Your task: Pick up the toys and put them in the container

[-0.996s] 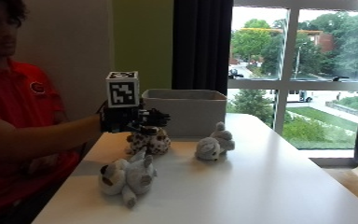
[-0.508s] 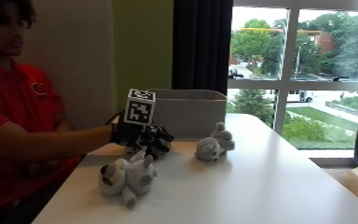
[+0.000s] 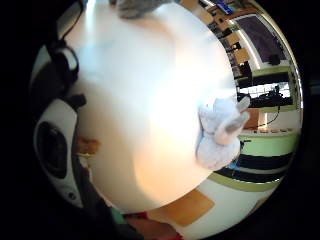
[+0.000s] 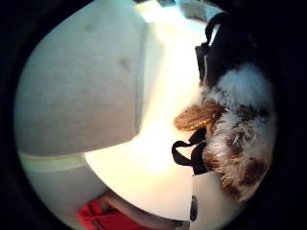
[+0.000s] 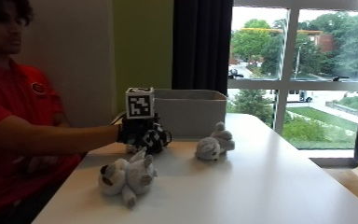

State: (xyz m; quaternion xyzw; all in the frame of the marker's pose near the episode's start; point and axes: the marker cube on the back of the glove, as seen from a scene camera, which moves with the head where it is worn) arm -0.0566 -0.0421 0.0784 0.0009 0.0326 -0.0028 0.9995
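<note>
From the outside view, the gloved right hand sits at centre left of the frame, low on the white table, fingers curled down around a brown-and-white plush dog that is mostly hidden beneath it. The grey container stands just behind the hand. A grey plush sits to the right of centre, and a larger spotted plush lies nearer the lower left.

The little-finger palm view shows bare tabletop with the grey plush at right of the frame, well apart from the hand.

The thumb-side palm view has the brown-and-white plush dog filling the right side, pressed close to the palm, and the container wall in the upper left, close by.

The step appears to be securing the dog. To do it well, the person should gather the body rather than an ear, lift clear above the container's rim, then release over the opening.
</note>
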